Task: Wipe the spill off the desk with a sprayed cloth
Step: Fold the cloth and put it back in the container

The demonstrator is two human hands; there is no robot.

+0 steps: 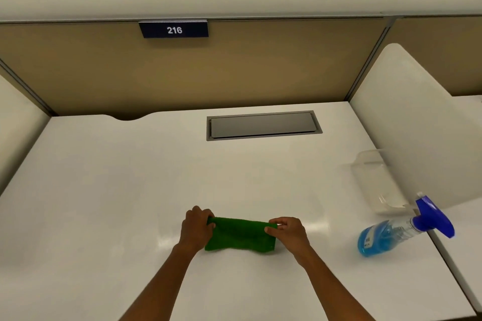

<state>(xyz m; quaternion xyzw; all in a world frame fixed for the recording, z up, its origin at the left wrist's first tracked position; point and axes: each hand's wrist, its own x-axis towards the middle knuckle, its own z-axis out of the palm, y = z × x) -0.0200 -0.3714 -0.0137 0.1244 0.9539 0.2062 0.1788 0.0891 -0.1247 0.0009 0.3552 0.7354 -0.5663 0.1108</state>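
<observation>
A folded green cloth (238, 235) lies on the white desk (130, 177), near the front middle. My left hand (196, 227) pinches its upper left corner and my right hand (288, 232) pinches its upper right corner, with the cloth stretched between them. A spray bottle (396, 229) with blue liquid and a blue trigger head stands at the right edge of the desk, apart from both hands. I can make out no spill on the desk surface.
A clear plastic container (375, 180) sits at the right, behind the spray bottle. A grey cable hatch (263, 125) is set into the desk at the back. White side dividers and a tan back panel with a "216" sign (174, 30) enclose the desk.
</observation>
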